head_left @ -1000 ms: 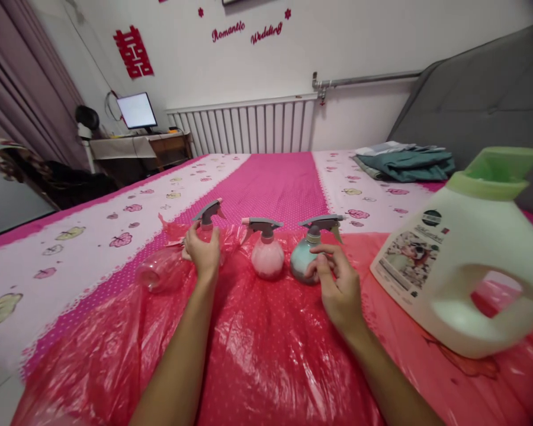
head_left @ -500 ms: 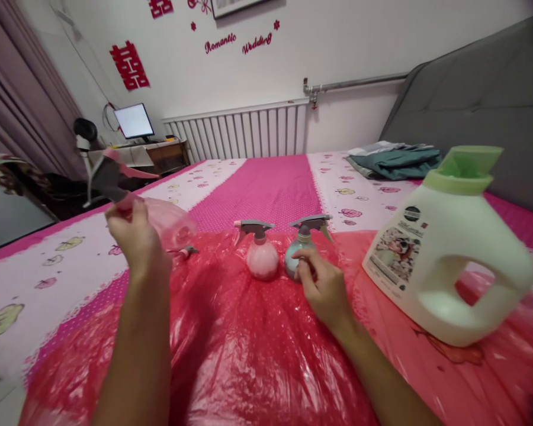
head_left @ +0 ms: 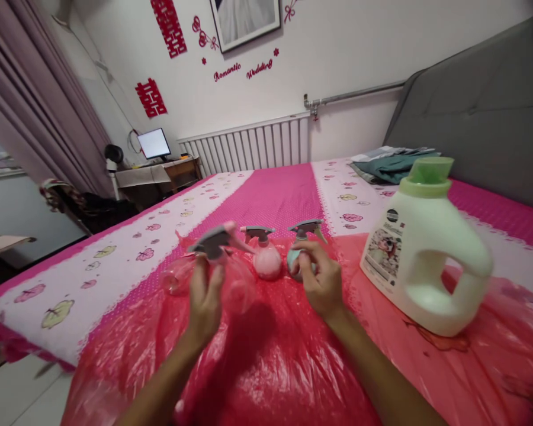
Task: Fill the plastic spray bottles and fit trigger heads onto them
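Observation:
My left hand is closed round the neck of a spray bottle with a grey and pink trigger head; its clear pink bulb is blurred. Behind that hand lies another clear pink bottle, partly hidden. Just beyond the held one stands a pink-filled spray bottle, upright. Beside it is a teal spray bottle with a grey trigger. The curled fingers of my right hand are at its front and cover much of its round body.
A large pale-green detergent jug with a green cap stands to the right. Red plastic sheeting covers the near part of the bed. Folded clothes lie by the grey headboard.
My left hand has brought its spray bottle in from the left, lower and closer to the standing bottles. My right hand stays at the teal bottle. The view has shifted.

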`<state>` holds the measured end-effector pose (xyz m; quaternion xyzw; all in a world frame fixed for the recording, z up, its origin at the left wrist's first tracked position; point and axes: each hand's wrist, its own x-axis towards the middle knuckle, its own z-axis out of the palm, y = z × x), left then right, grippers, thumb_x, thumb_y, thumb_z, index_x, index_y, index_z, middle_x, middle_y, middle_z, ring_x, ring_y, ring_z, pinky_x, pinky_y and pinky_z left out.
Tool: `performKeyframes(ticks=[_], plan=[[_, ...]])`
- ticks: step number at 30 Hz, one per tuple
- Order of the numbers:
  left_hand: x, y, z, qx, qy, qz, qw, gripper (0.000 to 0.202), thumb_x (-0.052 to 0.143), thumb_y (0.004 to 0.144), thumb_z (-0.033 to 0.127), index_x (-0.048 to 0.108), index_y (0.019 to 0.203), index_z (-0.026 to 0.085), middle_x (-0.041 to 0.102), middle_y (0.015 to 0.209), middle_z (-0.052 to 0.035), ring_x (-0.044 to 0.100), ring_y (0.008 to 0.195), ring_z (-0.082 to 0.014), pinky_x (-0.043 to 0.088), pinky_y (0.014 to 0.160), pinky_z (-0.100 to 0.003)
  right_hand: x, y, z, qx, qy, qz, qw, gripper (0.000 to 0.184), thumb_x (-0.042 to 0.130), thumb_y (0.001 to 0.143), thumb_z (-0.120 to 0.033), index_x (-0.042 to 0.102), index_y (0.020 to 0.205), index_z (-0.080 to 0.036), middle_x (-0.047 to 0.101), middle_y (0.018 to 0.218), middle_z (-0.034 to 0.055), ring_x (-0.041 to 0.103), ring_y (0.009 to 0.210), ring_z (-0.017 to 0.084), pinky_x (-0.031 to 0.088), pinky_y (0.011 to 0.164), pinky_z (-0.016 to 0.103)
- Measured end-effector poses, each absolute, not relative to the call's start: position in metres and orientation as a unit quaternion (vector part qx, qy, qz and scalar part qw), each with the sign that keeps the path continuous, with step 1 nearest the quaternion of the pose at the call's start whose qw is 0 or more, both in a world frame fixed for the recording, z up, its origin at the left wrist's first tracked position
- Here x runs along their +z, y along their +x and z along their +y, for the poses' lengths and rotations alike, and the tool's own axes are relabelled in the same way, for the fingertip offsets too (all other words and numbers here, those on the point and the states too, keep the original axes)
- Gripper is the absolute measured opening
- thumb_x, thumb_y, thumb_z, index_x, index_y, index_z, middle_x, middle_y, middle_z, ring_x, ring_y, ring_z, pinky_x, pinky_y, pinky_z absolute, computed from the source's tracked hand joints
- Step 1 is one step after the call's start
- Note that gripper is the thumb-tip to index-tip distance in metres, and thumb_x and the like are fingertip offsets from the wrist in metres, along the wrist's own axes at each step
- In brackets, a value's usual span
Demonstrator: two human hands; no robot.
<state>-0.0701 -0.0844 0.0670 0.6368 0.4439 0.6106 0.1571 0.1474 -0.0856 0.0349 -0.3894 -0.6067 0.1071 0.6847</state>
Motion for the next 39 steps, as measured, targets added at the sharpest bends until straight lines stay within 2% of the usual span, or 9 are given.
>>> performKeyframes(ticks=[2, 7, 10, 14, 22, 28, 34, 36, 39], plan=[[0.046, -0.055, -0.098, 0.567, 0.669, 0.445, 0.182, 0.032, 0.057, 0.099, 0.048, 0.064, 0.12, 0.025, 0.072, 0.121, -0.0064, 0.066, 0.123, -0.03, 0.05, 0.108, -0.044, 0.065, 0.154, -0.106, 0.127, -0.379, -0.576, 0.713, 0.019, 0.041, 0.109, -0.024, 0.06, 0.111, -0.021, 0.063, 0.068, -0.002, 0.058, 0.055, 0.014, 0.045, 0.053, 0.025], [0.027, -0.018, -0.108, 0.526, 0.692, 0.411, 0.277, 0.033, 0.05, 0.103, 0.042, 0.057, 0.131, 0.027, 0.068, 0.135, -0.0073, 0.06, 0.132, -0.0299, 0.044, 0.115, -0.045, 0.152, 0.176, -0.155, 0.095, -0.329, -0.599, 0.724, 0.015, 0.052, 0.103, -0.022, 0.067, 0.101, -0.023, 0.063, 0.074, -0.0013, 0.061, 0.068, 0.014, 0.047, 0.061, 0.026], [0.019, -0.004, -0.108, 0.512, 0.696, 0.41, 0.293, 0.03, 0.054, 0.1, 0.043, 0.059, 0.126, 0.027, 0.068, 0.134, -0.0086, 0.06, 0.129, -0.0318, 0.042, 0.115, -0.049, 0.169, 0.184, -0.148, 0.077, -0.342, -0.637, 0.686, 0.015, 0.051, 0.101, -0.025, 0.066, 0.099, -0.023, 0.062, 0.073, -0.0014, 0.061, 0.068, 0.014, 0.047, 0.064, 0.028], [0.007, 0.0, -0.104, 0.507, 0.694, 0.402, 0.315, 0.031, 0.055, 0.099, 0.045, 0.059, 0.124, 0.028, 0.068, 0.13, -0.0098, 0.06, 0.129, -0.0324, 0.04, 0.116, -0.051, 0.137, 0.192, -0.12, 0.179, -0.419, -0.648, 0.61, 0.024, 0.059, 0.094, -0.041, 0.066, 0.101, -0.02, 0.068, 0.086, 0.0023, 0.064, 0.079, 0.017, 0.051, 0.073, 0.031], [0.024, 0.012, -0.105, 0.491, 0.723, 0.357, 0.33, 0.029, 0.056, 0.098, 0.046, 0.063, 0.116, 0.025, 0.073, 0.122, -0.0093, 0.063, 0.118, -0.0321, 0.043, 0.111, -0.05, 0.054, 0.188, -0.144, 0.221, -0.468, -0.594, 0.616, 0.05, 0.064, 0.092, -0.064, 0.067, 0.114, -0.02, 0.075, 0.106, 0.0113, 0.073, 0.098, 0.025, 0.058, 0.08, 0.035], [0.022, 0.031, -0.115, 0.444, 0.753, 0.329, 0.357, 0.036, 0.058, 0.098, 0.044, 0.064, 0.127, 0.024, 0.071, 0.132, -0.0107, 0.062, 0.127, -0.0332, 0.041, 0.116, -0.051, 0.038, 0.194, -0.158, 0.227, -0.475, -0.567, 0.634, 0.042, 0.063, 0.095, -0.058, 0.07, 0.1, -0.017, 0.075, 0.095, 0.0111, 0.071, 0.09, 0.026, 0.059, 0.085, 0.038], [-0.018, 0.022, -0.114, 0.438, 0.729, 0.362, 0.381, 0.044, 0.058, 0.097, 0.048, 0.06, 0.133, 0.022, 0.067, 0.141, -0.0147, 0.061, 0.135, -0.0359, 0.041, 0.118, -0.055, 0.025, 0.2, -0.165, 0.26, -0.478, -0.587, 0.6, 0.044, 0.062, 0.096, -0.059, 0.071, 0.103, -0.016, 0.077, 0.092, 0.0106, 0.074, 0.08, 0.025, 0.059, 0.078, 0.036], [-0.025, 0.021, -0.117, 0.444, 0.722, 0.377, 0.372, 0.053, 0.068, 0.09, 0.05, 0.059, 0.134, 0.023, 0.066, 0.142, -0.0161, 0.059, 0.136, -0.0389, 0.04, 0.118, -0.059, 0.024, 0.201, -0.167, 0.267, -0.475, -0.597, 0.589, 0.042, 0.062, 0.097, -0.057, 0.071, 0.104, -0.016, 0.077, 0.09, 0.0101, 0.075, 0.082, 0.025, 0.059, 0.079, 0.036], [-0.026, 0.024, -0.123, 0.45, 0.724, 0.385, 0.355, 0.075, 0.086, 0.073, 0.042, 0.053, 0.138, 0.024, 0.063, 0.143, -0.0159, 0.058, 0.136, -0.0389, 0.04, 0.118, -0.059, 0.027, 0.202, -0.17, 0.267, -0.474, -0.605, 0.581, 0.039, 0.06, 0.1, -0.054, 0.071, 0.104, -0.017, 0.078, 0.095, 0.0105, 0.075, 0.086, 0.025, 0.058, 0.08, 0.036]])
